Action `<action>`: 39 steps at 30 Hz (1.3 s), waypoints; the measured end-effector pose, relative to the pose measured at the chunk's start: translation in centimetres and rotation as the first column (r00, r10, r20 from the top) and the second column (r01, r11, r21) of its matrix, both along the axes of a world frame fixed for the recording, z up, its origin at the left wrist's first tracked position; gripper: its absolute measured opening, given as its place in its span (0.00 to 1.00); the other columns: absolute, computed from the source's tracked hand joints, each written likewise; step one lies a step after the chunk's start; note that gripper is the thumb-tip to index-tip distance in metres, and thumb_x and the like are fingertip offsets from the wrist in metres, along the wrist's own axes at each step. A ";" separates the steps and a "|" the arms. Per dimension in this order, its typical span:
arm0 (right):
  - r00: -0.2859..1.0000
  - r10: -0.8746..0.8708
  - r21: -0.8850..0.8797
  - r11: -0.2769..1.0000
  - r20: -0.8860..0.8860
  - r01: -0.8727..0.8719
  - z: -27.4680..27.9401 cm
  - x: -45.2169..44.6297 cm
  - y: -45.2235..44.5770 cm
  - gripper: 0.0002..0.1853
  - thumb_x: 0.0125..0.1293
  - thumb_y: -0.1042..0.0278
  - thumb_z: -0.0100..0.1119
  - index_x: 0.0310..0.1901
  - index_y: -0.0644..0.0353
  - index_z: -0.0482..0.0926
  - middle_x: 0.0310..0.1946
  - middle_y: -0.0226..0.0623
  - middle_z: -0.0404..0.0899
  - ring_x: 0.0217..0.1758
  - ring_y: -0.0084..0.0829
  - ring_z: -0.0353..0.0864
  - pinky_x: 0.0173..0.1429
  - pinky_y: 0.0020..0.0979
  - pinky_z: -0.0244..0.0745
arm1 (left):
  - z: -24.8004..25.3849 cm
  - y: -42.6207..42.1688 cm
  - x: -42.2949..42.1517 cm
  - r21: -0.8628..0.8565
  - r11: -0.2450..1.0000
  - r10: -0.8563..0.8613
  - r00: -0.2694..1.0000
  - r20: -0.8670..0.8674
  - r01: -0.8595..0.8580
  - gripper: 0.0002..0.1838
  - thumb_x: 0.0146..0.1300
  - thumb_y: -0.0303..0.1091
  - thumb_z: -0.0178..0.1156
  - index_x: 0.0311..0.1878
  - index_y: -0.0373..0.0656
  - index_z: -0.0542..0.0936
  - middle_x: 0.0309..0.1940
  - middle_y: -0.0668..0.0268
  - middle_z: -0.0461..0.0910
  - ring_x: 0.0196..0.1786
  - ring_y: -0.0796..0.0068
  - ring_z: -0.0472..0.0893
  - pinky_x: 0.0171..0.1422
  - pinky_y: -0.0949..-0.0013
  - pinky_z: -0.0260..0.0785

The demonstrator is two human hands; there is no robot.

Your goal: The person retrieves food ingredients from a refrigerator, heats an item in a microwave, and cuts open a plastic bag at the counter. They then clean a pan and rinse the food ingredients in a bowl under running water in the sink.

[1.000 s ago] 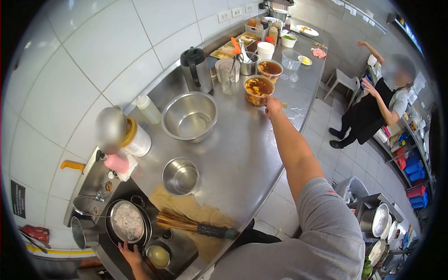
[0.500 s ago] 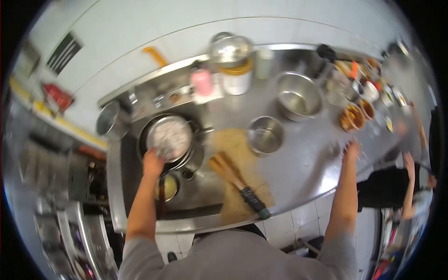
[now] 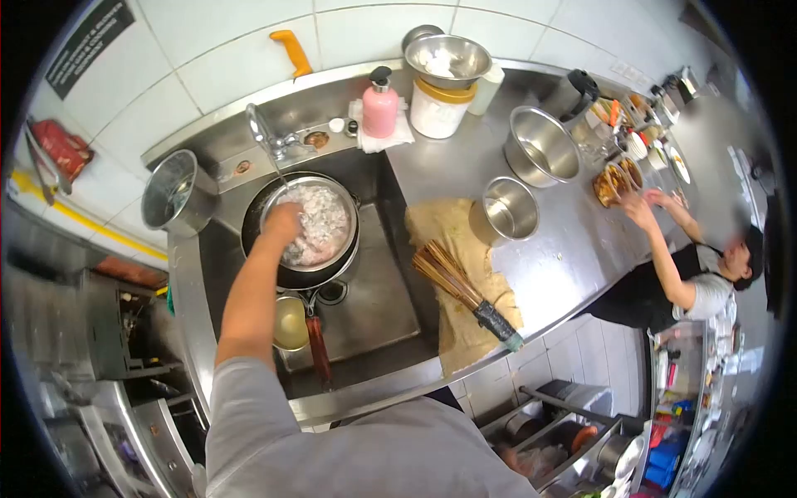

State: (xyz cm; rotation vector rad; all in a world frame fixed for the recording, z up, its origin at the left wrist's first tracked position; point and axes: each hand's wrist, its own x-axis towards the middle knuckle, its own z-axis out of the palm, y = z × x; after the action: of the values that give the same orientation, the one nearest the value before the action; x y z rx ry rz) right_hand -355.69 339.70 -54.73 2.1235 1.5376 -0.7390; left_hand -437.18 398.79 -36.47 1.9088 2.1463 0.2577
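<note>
My left hand [image 3: 286, 222] is down among pale pinkish-white wet pieces [image 3: 324, 220] in a round metal bowl [image 3: 353, 220]. Its fingers are buried, so their closure is hidden; what the pieces are I cannot make out. This bowl rests on a dark pan [image 3: 251, 236] inside the sink [image 3: 382, 282]. A metal tap [image 3: 264, 133] reaches over the bowl's far edge. In front of the pan sits a small pot of yellowish liquid [image 3: 290, 324], beside a dark reddish handle [image 3: 318, 349]. My right hand does not show.
A bamboo brush [image 3: 465, 290] lies on a tan cloth [image 3: 436, 220] at the sink's right edge. Beyond stand a small metal pot [image 3: 510, 212], a larger pot [image 3: 544, 149] and a pink pump bottle [image 3: 380, 112]. At right, a co-worker [image 3: 664, 274] reaches toward food containers [image 3: 612, 184].
My left hand has moved deeper into the bowl. My right arm, stretched over the counter before, has left the view. The co-worker has come further into sight, and the view has shifted.
</note>
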 end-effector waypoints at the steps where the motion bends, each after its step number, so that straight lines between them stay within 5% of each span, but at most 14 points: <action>1: 1.000 0.001 -0.131 0.991 -0.024 -0.004 1.0 -1.8 -2.6 0.28 0.60 0.56 0.70 0.60 0.59 0.79 0.53 0.53 0.78 0.62 0.58 0.76 0.68 0.45 0.71 | 1.6 0.2 -0.2 -0.018 0.998 -0.067 0.998 -0.018 0.067 0.16 0.60 0.35 0.66 0.51 0.46 0.87 0.51 0.47 0.86 0.56 0.47 0.84 0.64 0.51 0.76; 3: 0.995 -0.064 -0.247 0.968 -0.070 0.045 2.5 -4.3 -5.8 0.27 0.62 0.54 0.68 0.60 0.59 0.80 0.53 0.52 0.80 0.61 0.56 0.78 0.67 0.45 0.73 | 5.3 -1.0 1.5 -0.086 0.993 0.091 0.991 0.102 -0.082 0.20 0.57 0.36 0.69 0.54 0.48 0.87 0.52 0.47 0.85 0.57 0.47 0.84 0.65 0.52 0.76; 7: 0.985 -0.117 -0.244 0.966 -0.126 0.083 3.1 -7.1 -7.6 0.25 0.67 0.51 0.63 0.59 0.59 0.82 0.53 0.50 0.83 0.60 0.52 0.81 0.65 0.44 0.76 | 4.1 -1.6 1.1 0.177 0.926 -0.364 0.915 0.175 0.335 0.18 0.59 0.33 0.65 0.54 0.46 0.87 0.48 0.50 0.86 0.53 0.47 0.84 0.62 0.51 0.76; 12: 0.994 0.038 -0.055 0.998 -0.099 -0.043 1.8 -8.3 -6.5 0.24 0.74 0.47 0.56 0.57 0.59 0.85 0.53 0.47 0.87 0.57 0.47 0.86 0.62 0.44 0.79 | 4.1 -1.0 3.1 0.115 0.992 0.050 0.998 -0.045 -0.044 0.13 0.65 0.29 0.59 0.50 0.42 0.86 0.46 0.46 0.84 0.55 0.43 0.82 0.62 0.49 0.75; 14: 0.871 -0.424 0.000 0.899 -0.247 0.438 5.4 -9.6 -1.9 0.27 0.74 0.45 0.58 0.59 0.62 0.83 0.57 0.51 0.85 0.61 0.49 0.84 0.65 0.44 0.78 | -1.9 -0.5 1.9 0.198 0.972 0.166 0.970 -0.180 -0.129 0.13 0.65 0.29 0.61 0.51 0.41 0.83 0.49 0.41 0.82 0.55 0.39 0.81 0.62 0.48 0.74; 21: 0.760 -0.505 0.139 0.789 -0.408 0.599 10.5 -12.1 2.9 0.24 0.73 0.50 0.60 0.59 0.62 0.83 0.54 0.49 0.87 0.61 0.48 0.85 0.65 0.41 0.78 | -0.3 -0.3 -0.1 0.031 0.998 0.062 0.991 -0.120 -0.058 0.15 0.63 0.27 0.63 0.53 0.37 0.81 0.52 0.40 0.81 0.57 0.38 0.80 0.63 0.46 0.73; 25: 0.927 -0.325 -0.214 0.935 -0.187 0.284 8.9 -11.7 0.8 0.22 0.75 0.53 0.53 0.64 0.50 0.81 0.64 0.40 0.82 0.68 0.41 0.80 0.70 0.42 0.75 | -2.5 0.2 -2.7 0.217 0.966 -0.138 0.990 -0.033 0.142 0.17 0.61 0.27 0.61 0.53 0.36 0.83 0.52 0.43 0.83 0.58 0.41 0.81 0.65 0.47 0.73; 27: 0.949 0.302 -0.381 0.870 -0.091 -0.314 4.1 -9.9 -2.7 0.21 0.76 0.54 0.47 0.65 0.44 0.81 0.69 0.35 0.78 0.73 0.38 0.75 0.72 0.43 0.74 | 2.6 -0.8 -0.7 0.011 0.992 -0.122 0.985 -0.118 0.124 0.16 0.62 0.28 0.59 0.53 0.37 0.83 0.52 0.42 0.83 0.58 0.41 0.81 0.65 0.47 0.73; 30: 0.880 -0.376 -0.330 0.902 -0.290 0.276 4.8 -9.7 -5.9 0.21 0.77 0.57 0.45 0.64 0.43 0.81 0.68 0.33 0.79 0.72 0.38 0.75 0.71 0.43 0.74 | 3.7 -1.1 -0.6 0.126 0.992 0.004 0.987 0.161 -0.024 0.18 0.65 0.27 0.60 0.58 0.35 0.81 0.50 0.44 0.85 0.53 0.43 0.85 0.59 0.50 0.77; 32: 0.933 0.232 -0.116 0.955 -0.276 -0.272 -0.8 -6.9 -9.5 0.20 0.76 0.58 0.45 0.62 0.48 0.82 0.62 0.35 0.83 0.67 0.40 0.79 0.70 0.44 0.76 | 5.3 -1.5 0.7 0.115 0.986 0.076 0.937 0.340 -0.121 0.18 0.67 0.26 0.61 0.60 0.34 0.81 0.48 0.47 0.86 0.49 0.47 0.87 0.54 0.53 0.80; 34: 0.822 0.534 -0.048 0.832 -0.200 -0.553 -5.4 -5.0 -11.6 0.19 0.74 0.58 0.49 0.59 0.54 0.83 0.58 0.37 0.85 0.64 0.42 0.81 0.68 0.44 0.77 | 6.6 -1.3 1.6 0.081 0.975 0.077 0.653 0.753 -0.208 0.20 0.71 0.26 0.61 0.65 0.36 0.78 0.44 0.55 0.87 0.40 0.62 0.89 0.41 0.59 0.82; 35: 0.735 0.663 -0.010 0.741 -0.143 -0.671 -6.4 -4.7 -12.0 0.19 0.74 0.59 0.51 0.58 0.57 0.84 0.55 0.39 0.86 0.62 0.43 0.82 0.67 0.44 0.77 | 6.4 -0.9 1.6 0.078 0.975 0.079 0.653 0.753 -0.207 0.20 0.71 0.26 0.61 0.65 0.36 0.78 0.44 0.55 0.87 0.40 0.62 0.89 0.41 0.59 0.82; 37: 0.963 0.178 -0.109 0.973 -0.204 -0.203 -1.6 -5.7 -7.8 0.20 0.72 0.57 0.56 0.57 0.59 0.84 0.53 0.41 0.87 0.58 0.41 0.84 0.64 0.42 0.78 | 5.3 0.3 1.4 0.063 0.949 0.020 0.258 0.966 -0.310 0.17 0.75 0.26 0.58 0.66 0.40 0.78 0.40 0.64 0.86 0.38 0.73 0.88 0.34 0.67 0.80; 39: 0.915 -0.319 -0.092 0.948 -0.247 0.305 4.2 -8.7 -3.4 0.21 0.70 0.56 0.61 0.56 0.62 0.84 0.52 0.44 0.88 0.55 0.40 0.86 0.60 0.40 0.80 | 6.6 -0.3 1.7 0.056 0.942 0.033 0.259 0.965 -0.330 0.17 0.75 0.27 0.57 0.65 0.42 0.78 0.41 0.64 0.86 0.37 0.73 0.87 0.34 0.69 0.78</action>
State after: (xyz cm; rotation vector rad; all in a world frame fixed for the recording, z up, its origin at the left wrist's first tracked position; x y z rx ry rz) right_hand -364.35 336.34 -50.53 2.3365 1.2905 -1.1957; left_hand -435.44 398.53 -29.86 0.9690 1.4010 1.4052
